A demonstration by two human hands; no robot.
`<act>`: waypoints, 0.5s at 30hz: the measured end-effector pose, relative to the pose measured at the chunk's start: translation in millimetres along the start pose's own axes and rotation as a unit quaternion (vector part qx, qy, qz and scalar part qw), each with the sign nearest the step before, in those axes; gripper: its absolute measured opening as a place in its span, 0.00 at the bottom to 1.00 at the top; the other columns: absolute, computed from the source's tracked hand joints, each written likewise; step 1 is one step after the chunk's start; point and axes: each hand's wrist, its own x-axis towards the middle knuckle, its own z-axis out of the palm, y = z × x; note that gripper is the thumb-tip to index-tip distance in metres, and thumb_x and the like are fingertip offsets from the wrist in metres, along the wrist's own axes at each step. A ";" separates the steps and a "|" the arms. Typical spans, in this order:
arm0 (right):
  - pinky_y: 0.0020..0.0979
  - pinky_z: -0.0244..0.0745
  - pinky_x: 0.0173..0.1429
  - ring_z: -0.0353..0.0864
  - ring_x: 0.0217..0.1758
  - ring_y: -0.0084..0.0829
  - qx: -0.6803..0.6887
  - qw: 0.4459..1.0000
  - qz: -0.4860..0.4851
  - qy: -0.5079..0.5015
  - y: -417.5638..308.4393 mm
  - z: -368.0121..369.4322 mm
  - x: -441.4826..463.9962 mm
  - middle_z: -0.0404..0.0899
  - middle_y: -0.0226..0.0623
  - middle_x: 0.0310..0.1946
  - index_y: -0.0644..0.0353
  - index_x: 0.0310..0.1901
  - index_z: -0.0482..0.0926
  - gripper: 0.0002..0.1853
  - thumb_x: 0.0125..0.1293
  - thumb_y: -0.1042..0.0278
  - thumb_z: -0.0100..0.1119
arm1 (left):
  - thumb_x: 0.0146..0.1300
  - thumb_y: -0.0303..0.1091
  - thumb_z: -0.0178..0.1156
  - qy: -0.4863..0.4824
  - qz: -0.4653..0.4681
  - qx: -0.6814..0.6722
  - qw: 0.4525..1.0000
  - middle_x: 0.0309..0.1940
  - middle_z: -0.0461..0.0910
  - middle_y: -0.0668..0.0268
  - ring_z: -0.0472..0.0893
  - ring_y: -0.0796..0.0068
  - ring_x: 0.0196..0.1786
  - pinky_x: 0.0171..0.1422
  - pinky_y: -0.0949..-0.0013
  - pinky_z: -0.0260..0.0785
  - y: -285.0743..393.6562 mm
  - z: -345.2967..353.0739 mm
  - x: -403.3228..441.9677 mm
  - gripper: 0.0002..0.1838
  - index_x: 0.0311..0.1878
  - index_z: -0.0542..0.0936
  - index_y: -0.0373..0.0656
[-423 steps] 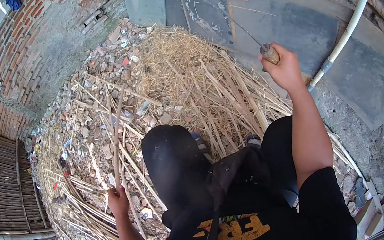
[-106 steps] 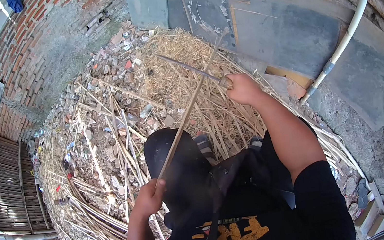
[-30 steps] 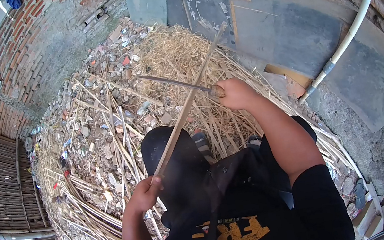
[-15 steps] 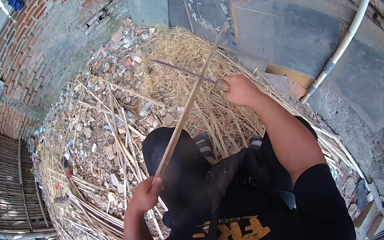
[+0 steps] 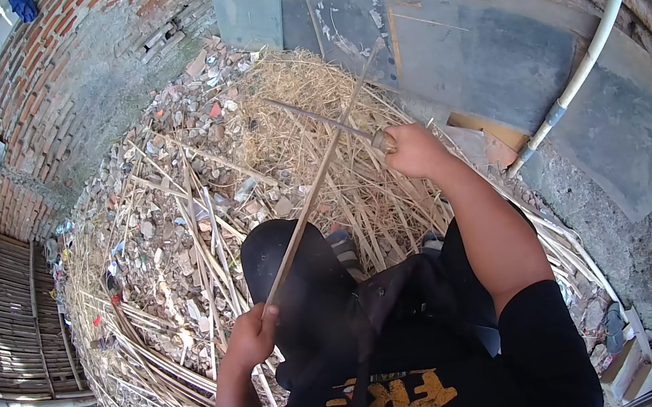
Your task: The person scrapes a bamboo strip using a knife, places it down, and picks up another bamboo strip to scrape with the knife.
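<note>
While the left hand (image 5: 252, 339) grips the stick (image 5: 316, 189) over the knee (image 5: 264, 250), pointing past the far edge of the straw pile (image 5: 284, 140), and the right hand (image 5: 414, 151) clasps the knife (image 5: 320, 117) crossing it, shallow strokes clear of the gripping fingers seem wisest.

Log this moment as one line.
left grip: holds wooden strip, near end | right grip: holds knife handle | blade: crosses strip, contact unclear | ground: straw, rubble
</note>
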 end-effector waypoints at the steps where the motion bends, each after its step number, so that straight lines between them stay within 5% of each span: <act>1: 0.51 0.79 0.45 0.87 0.41 0.54 0.007 1.000 -0.006 -0.025 -16.9 -0.9 -10.9 0.85 0.49 0.31 0.56 0.40 0.83 0.09 0.56 0.68 0.63 | 0.82 0.50 0.52 -0.001 -0.002 0.001 1.000 0.26 0.83 0.54 0.85 0.56 0.33 0.42 0.57 0.74 0.1 1.0 0.8 0.26 0.38 0.83 0.36; 4: 0.50 0.79 0.45 0.87 0.40 0.53 -0.081 0.987 -0.119 -0.069 -48.9 9.7 -33.9 0.85 0.47 0.31 0.56 0.38 0.83 0.09 0.55 0.68 0.64 | 0.81 0.49 0.53 -0.002 0.010 0.015 1.000 0.25 0.82 0.51 0.84 0.50 0.32 0.41 0.54 0.74 2.4 3.7 3.1 0.24 0.38 0.82 0.36; 8: 0.50 0.80 0.46 0.86 0.39 0.53 -0.012 0.993 -0.083 -0.087 -28.9 5.1 -17.8 0.86 0.48 0.33 0.56 0.42 0.84 0.12 0.54 0.67 0.66 | 0.81 0.48 0.53 0.031 0.026 0.040 0.998 0.26 0.81 0.45 0.83 0.39 0.34 0.40 0.48 0.73 1.4 10.2 0.8 0.23 0.38 0.80 0.36; 11: 0.48 0.81 0.53 0.88 0.46 0.50 0.039 0.997 0.067 -0.006 6.9 -3.9 12.6 0.88 0.47 0.39 0.55 0.47 0.86 0.13 0.60 0.66 0.64 | 0.81 0.48 0.53 0.042 0.030 0.055 0.997 0.26 0.80 0.43 0.82 0.36 0.34 0.39 0.45 0.72 0.9 9.3 -1.9 0.23 0.37 0.79 0.36; 15: 0.48 0.82 0.54 0.88 0.46 0.50 0.012 0.999 0.030 0.038 17.6 4.2 6.6 0.88 0.49 0.39 0.55 0.50 0.86 0.17 0.59 0.66 0.63 | 0.81 0.48 0.53 0.041 0.040 0.050 0.997 0.26 0.80 0.44 0.82 0.36 0.34 0.39 0.45 0.72 -6.8 8.7 0.4 0.23 0.37 0.79 0.36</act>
